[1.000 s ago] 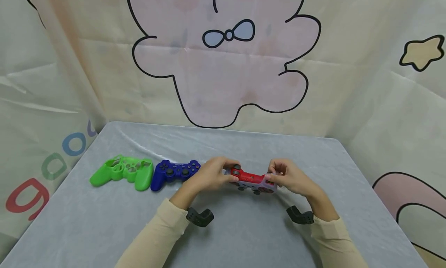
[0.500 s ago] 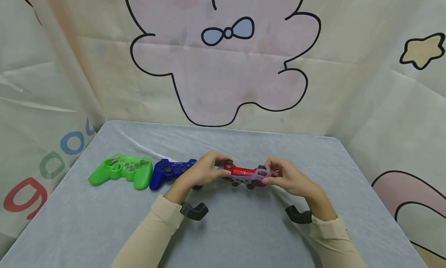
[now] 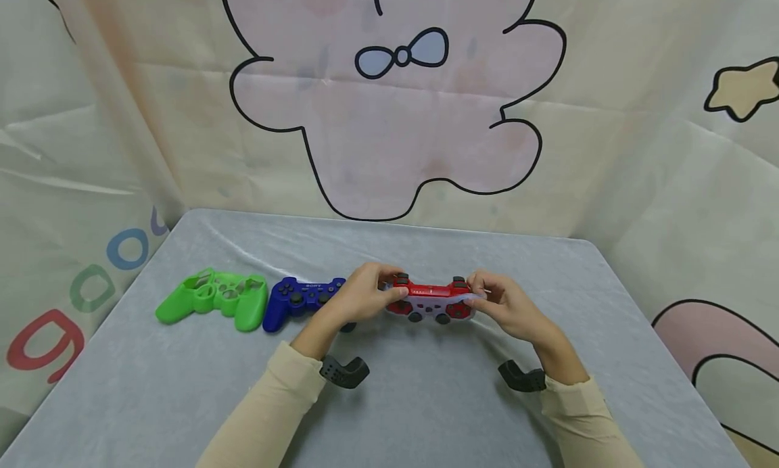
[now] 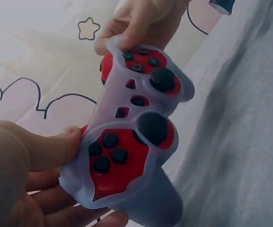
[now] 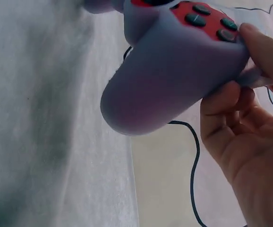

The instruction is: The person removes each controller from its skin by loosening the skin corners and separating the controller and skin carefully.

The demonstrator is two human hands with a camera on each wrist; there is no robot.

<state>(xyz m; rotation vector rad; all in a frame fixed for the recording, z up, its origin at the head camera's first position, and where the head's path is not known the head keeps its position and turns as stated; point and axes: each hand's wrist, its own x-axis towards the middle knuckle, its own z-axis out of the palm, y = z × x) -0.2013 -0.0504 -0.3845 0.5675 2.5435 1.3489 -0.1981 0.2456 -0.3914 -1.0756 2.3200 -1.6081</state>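
A red controller point(image 3: 431, 291) in a translucent sleeve point(image 4: 110, 101) stretches lengthwise between a left hand point(image 3: 363, 295) gripping one end and a right hand point(image 3: 504, 306) pinching the sleeve at the other.

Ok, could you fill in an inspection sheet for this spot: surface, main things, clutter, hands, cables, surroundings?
Surface: grey-draped table, lightly creased.
Main things: red controller inside a cloudy cover, held above the table, buttons showing.
Clutter: green cover and blue controller, side by side at the left; the blue one is partly hidden by an arm.
Hands: left hand grips one end of the covered controller; right hand pinches the other.
Cables: nothing seen.
Surroundings: curtain with cartoon prints.
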